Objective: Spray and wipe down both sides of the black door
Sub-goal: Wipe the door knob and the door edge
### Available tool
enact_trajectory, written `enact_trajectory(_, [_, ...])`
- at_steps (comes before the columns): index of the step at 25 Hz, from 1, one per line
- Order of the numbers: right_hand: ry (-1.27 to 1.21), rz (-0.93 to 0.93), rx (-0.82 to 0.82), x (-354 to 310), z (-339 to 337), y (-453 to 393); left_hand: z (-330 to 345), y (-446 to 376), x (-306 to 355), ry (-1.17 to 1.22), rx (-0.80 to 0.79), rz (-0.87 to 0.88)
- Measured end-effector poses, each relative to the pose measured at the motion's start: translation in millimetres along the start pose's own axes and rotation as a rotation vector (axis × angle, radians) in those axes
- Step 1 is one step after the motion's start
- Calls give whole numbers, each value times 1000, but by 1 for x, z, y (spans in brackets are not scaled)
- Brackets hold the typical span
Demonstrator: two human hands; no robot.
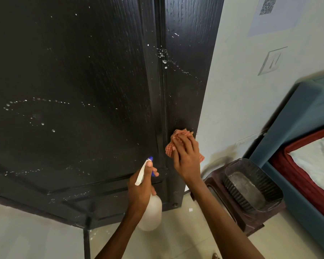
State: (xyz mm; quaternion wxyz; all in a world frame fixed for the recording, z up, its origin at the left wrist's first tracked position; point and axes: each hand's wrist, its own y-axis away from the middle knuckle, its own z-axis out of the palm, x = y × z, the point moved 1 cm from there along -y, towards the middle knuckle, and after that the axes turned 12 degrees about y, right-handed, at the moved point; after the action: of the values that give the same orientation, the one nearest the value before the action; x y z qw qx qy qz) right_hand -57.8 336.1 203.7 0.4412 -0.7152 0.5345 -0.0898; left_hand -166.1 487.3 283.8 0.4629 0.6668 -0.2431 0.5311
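The black door [79, 75] fills the left and middle of the head view, speckled with white spray droplets and streaks. My right hand [185, 157] presses an orange checked cloth [178, 136] flat against the door's right stile, close to its edge. My left hand [141, 187] grips a white spray bottle [151, 210] with a blue nozzle, held just in front of the door's lower panel and pointing up at it.
A pale wall [251, 90] with a switch plate lies right of the door. Below it stands a brown plastic stool [238, 208] carrying a dark lined bin [254, 186]. A blue bed frame [303, 113] with red and white bedding sits at far right. The floor is light tile.
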Motion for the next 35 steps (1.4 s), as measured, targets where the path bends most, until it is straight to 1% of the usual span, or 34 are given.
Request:
enact_trajectory(1, [131,-147,-27,7,0,-2,2,1,1,1,1,-2])
enact_trajectory(2, [206,-227,-56,13,-1,-4,5,2,1,2,1,-8])
enact_trajectory(3, [216,-243,-76,18,-1,-5,8,4,2,-2,-7,-16])
enact_trajectory(4, [174,-185,-80,19,-2,-5,11,6,3,-3,-23,-13])
enact_trajectory(5, [87,-49,-80,16,-3,-4,13,7,4,1,-45,2])
enact_trajectory(6, [-48,147,-88,10,-2,-1,16,8,4,8,-59,12])
enact_trajectory(8, [-393,585,-106,-9,1,0,16,8,3,17,-49,3])
enact_trajectory(10, [-778,957,-38,-25,-2,-5,14,7,5,17,-39,6])
enact_trajectory(12, [-1195,1274,53,-33,-7,-13,10,7,5,10,-41,27])
enact_trajectory(13, [-1349,1381,72,-37,-9,-16,8,6,6,2,-34,28])
enact_trajectory(15, [-1534,1515,58,-43,-11,-12,4,6,8,-10,-16,27])
enact_trajectory(17, [-1670,1567,1,-47,-9,-5,0,5,12,-1,-3,45])
enact_trajectory(19, [-1714,1546,-41,-45,-7,2,-2,4,15,11,10,77])
enact_trajectory(21, [-1670,1506,-87,-40,-11,8,-4,5,16,8,15,93])
enact_trajectory(24, [-1520,1442,-110,-42,-22,26,-6,3,12,0,5,114])
enact_trajectory(26, [-1346,1336,-124,-40,-22,47,-6,1,10,18,3,118])
enact_trajectory(29, [-895,979,-253,-30,-18,68,-5,-2,10,66,17,84])
enact_trajectory(30, [-740,827,-274,-21,-17,69,-5,-3,11,67,25,69])
enact_trajectory(32, [-442,550,-265,1,-18,62,-4,-4,11,48,20,61])
enact_trajectory(33, [-350,457,-258,12,-20,56,-4,-5,12,44,21,60])
enact_trajectory(35, [-280,332,-273,30,-26,43,-5,-5,13,51,29,57])
